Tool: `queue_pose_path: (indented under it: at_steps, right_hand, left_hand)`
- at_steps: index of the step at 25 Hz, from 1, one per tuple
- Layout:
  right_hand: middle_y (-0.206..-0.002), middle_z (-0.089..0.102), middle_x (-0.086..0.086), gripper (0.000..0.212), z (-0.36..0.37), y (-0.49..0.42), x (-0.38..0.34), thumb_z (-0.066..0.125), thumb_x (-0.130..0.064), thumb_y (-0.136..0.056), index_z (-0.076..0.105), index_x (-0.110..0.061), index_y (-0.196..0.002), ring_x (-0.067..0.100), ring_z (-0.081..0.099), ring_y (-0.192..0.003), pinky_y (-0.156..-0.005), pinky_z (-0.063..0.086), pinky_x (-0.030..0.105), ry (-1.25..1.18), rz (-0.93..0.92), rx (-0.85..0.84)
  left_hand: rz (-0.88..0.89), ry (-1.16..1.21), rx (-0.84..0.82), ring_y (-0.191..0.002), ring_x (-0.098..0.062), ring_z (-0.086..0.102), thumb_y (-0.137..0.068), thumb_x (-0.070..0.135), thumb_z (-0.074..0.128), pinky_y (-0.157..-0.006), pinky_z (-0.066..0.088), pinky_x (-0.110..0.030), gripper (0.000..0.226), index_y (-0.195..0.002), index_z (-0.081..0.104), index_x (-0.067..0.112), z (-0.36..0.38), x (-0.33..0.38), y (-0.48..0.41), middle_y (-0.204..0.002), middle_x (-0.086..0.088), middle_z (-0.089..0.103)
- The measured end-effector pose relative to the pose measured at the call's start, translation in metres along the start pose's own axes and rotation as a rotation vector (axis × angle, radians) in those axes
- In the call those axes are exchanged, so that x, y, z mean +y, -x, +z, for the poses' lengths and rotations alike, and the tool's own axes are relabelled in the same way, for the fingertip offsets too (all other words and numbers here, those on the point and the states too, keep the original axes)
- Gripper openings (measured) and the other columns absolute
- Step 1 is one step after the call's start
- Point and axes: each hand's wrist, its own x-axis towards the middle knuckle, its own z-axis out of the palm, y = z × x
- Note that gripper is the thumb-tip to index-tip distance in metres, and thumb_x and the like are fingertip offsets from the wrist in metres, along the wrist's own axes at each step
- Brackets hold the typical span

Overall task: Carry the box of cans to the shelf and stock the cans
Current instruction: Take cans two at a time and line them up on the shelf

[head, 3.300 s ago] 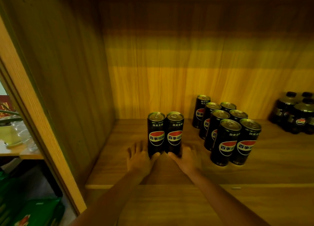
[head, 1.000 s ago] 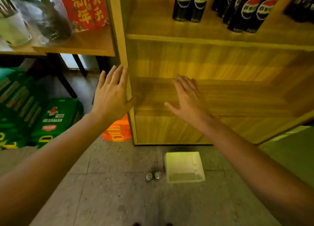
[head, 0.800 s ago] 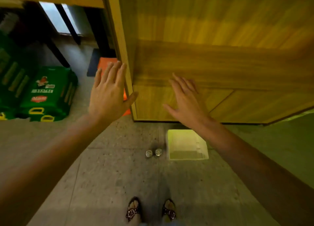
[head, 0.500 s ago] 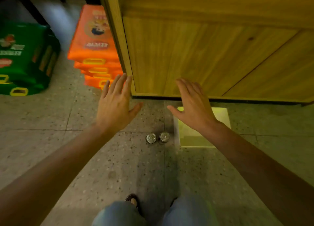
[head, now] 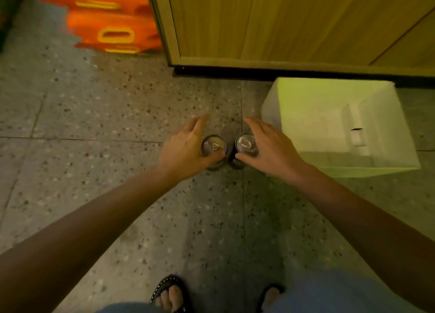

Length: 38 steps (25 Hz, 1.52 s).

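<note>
Two dark cans stand upright side by side on the speckled floor, the left can point(head: 213, 146) and the right can point(head: 246, 143), seen from above by their silver tops. My left hand point(head: 186, 150) cups the left can from its left, thumb against the near side, fingers stretched and blurred past it. My right hand point(head: 270, 148) cups the right can from its right, thumb on the near side, fingers arched over the far side. Neither can is off the floor. A white box point(head: 341, 169) stands open just right of the cans, with nothing visible inside.
The wooden shelf unit's base point(head: 282, 23) rises right behind the box and cans. Orange drink packs point(head: 110, 18) are stacked to its left. My sandalled feet point(head: 171, 294) stand on the terrazzo floor below the cans.
My view dropped from the shelf, where two cans were set down, to the floor. Both hands came down from in front of the cabinet and now wrap around the two cans.
</note>
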Motion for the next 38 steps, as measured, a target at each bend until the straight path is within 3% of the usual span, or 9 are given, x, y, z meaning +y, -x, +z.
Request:
queue_pose_path:
  at_steps: [4,10,14,20,23,28,34,36,38]
  right_hand:
    - [-0.141,0.039,0.012,0.086,0.026,-0.002,0.005,0.068,-0.046,-0.073,0.024,-0.014,-0.139,0.035,0.051,-0.117,-0.087,0.05,0.045,-0.005,0.002,-0.019]
    - [-0.115,0.06,0.01,0.068,0.027,-0.012,0.007,0.076,-0.042,-0.064,0.043,-0.014,-0.118,0.032,0.061,-0.1,-0.072,0.053,0.039,-0.021,0.028,0.065]
    - [-0.117,0.062,0.005,0.065,-0.023,-0.001,-0.003,0.077,-0.04,-0.064,0.046,-0.017,-0.116,0.029,0.062,-0.098,-0.072,0.05,0.035,-0.087,0.027,0.107]
    - [-0.112,0.064,-0.006,0.065,-0.242,0.05,-0.063,0.08,-0.044,-0.056,0.049,-0.027,-0.112,0.018,0.061,-0.099,-0.073,0.046,0.029,-0.272,0.081,0.167]
    - [-0.113,0.065,-0.005,0.07,-0.38,0.08,-0.101,0.083,-0.042,-0.054,0.052,-0.026,-0.115,0.016,0.061,-0.099,-0.076,0.048,0.027,-0.337,0.077,0.232]
    - [-0.117,0.064,-0.004,0.076,-0.594,0.121,-0.16,0.085,-0.039,-0.053,0.05,-0.026,-0.12,0.016,0.06,-0.104,-0.079,0.046,0.025,-0.369,0.061,0.321]
    - [-0.122,0.059,0.001,0.086,-0.781,0.151,-0.214,0.086,-0.029,-0.052,0.04,-0.027,-0.125,0.021,0.054,-0.111,-0.086,0.048,0.034,-0.461,0.084,0.375]
    - [-0.11,0.06,-0.005,0.083,-0.821,0.159,-0.228,0.086,-0.021,-0.052,0.042,-0.024,-0.122,0.018,0.056,-0.107,-0.086,0.05,0.034,-0.568,0.075,0.399]
    - [-0.098,0.056,-0.011,0.076,-0.853,0.163,-0.237,0.086,-0.014,-0.053,0.045,-0.02,-0.116,0.017,0.057,-0.102,-0.082,0.048,0.03,-0.652,0.078,0.415]
  left_hand:
    - [-0.017,0.124,-0.078,-0.121,-0.032,0.05,-0.069,0.041,0.074,-0.092,0.045,-0.041,0.092,-0.141,0.023,0.016,0.033,-0.002,-0.001,-0.142,-0.01,0.041]
    - [-0.051,0.311,0.032,-0.107,-0.032,0.06,-0.067,0.031,0.078,-0.082,0.052,-0.038,0.073,-0.125,0.037,0.014,0.046,0.0,-0.006,-0.124,-0.013,0.059]
    - [-0.024,0.395,0.128,-0.101,-0.027,0.064,-0.064,0.027,0.08,-0.077,0.049,-0.03,0.069,-0.121,0.045,0.012,-0.003,0.016,-0.007,-0.116,-0.008,0.065]
    - [-0.083,0.479,0.196,-0.1,-0.021,0.064,-0.052,0.029,0.086,-0.083,0.051,-0.035,0.09,-0.128,0.039,0.025,-0.218,0.098,0.028,-0.109,-0.001,0.068]
    - [-0.094,0.55,0.213,-0.098,-0.02,0.065,-0.046,0.033,0.088,-0.085,0.053,-0.04,0.083,-0.118,0.048,0.024,-0.341,0.148,0.053,-0.107,0.001,0.069]
    - [-0.017,0.577,0.267,-0.092,-0.014,0.065,-0.044,0.034,0.088,-0.079,0.056,-0.037,0.074,-0.108,0.055,0.018,-0.535,0.231,0.092,-0.099,0.005,0.068]
    - [0.106,0.562,0.369,-0.094,-0.006,0.062,-0.051,0.039,0.084,-0.077,0.053,-0.023,0.074,-0.116,0.055,0.019,-0.714,0.301,0.125,-0.104,0.01,0.065]
    - [0.148,0.56,0.387,-0.089,0.002,0.059,-0.054,0.038,0.082,-0.07,0.048,-0.009,0.069,-0.116,0.056,0.021,-0.756,0.315,0.131,-0.103,0.013,0.064]
    - [0.187,0.58,0.393,-0.091,0.0,0.061,-0.056,0.036,0.082,-0.073,0.05,-0.011,0.066,-0.115,0.057,0.02,-0.791,0.327,0.134,-0.104,0.011,0.066]
